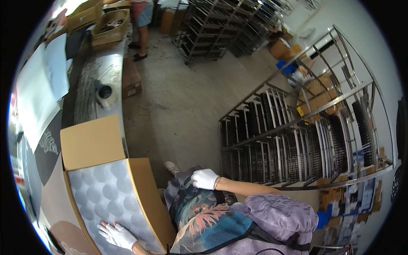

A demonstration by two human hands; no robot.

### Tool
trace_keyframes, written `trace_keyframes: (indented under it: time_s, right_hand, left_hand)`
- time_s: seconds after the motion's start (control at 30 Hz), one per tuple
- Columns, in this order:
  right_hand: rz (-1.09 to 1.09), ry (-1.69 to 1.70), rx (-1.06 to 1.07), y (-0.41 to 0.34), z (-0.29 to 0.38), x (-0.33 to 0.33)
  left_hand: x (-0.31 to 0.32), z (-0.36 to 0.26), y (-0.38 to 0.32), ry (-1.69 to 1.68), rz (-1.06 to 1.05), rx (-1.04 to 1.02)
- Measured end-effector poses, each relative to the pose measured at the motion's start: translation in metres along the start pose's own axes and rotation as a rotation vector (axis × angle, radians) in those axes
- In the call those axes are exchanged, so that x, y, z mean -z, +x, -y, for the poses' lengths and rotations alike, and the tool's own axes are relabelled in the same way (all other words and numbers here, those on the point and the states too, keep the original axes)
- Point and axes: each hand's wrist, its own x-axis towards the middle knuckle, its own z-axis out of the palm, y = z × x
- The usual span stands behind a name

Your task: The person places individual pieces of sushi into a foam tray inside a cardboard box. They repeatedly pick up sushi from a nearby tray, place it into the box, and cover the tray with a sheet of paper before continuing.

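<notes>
An uncovered cardboard box (148, 204) stands before me on the left, one end flap raised. Inside its top lies a grey sheet with a pattern of round spots (111, 194). My left hand (119, 236) rests flat on this sheet, fingers spread, in a white glove that leaves some fingertips bare. Over the flower-patterned apron (204, 216) is my right hand (204, 179), also white-gloved, with its fingers curled. Whether those fingers pinch the apron cloth is hidden.
A clear tape roll (106, 95) sits on the metal-topped bench (111, 63). Pale sheets (41, 89) hang over the bench's left. On my right stands a metal rack (264, 134) loaded with dark trays. Farther off are more racks (210, 32) and a person's legs (142, 35).
</notes>
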Motion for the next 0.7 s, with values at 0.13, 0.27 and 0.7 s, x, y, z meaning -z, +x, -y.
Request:
trace_keyframes:
  time_s: [0.13, 0.27, 0.7]
  right_hand:
    - [0.097, 0.010, -0.321, -0.028, -0.107, -0.011]
    - [0.021, -0.132, -0.363, -0.035, -0.266, 0.047]
    - [-0.575, 0.079, -1.701, -0.148, -0.616, 0.226]
  left_hand:
    - [0.013, -0.014, 0.008, -0.392, -0.076, -0.040]
    - [0.004, -0.063, -0.009, -0.178, -0.260, -0.316]
    - [-0.023, -0.170, -0.042, -0.011, -0.377, -0.153]
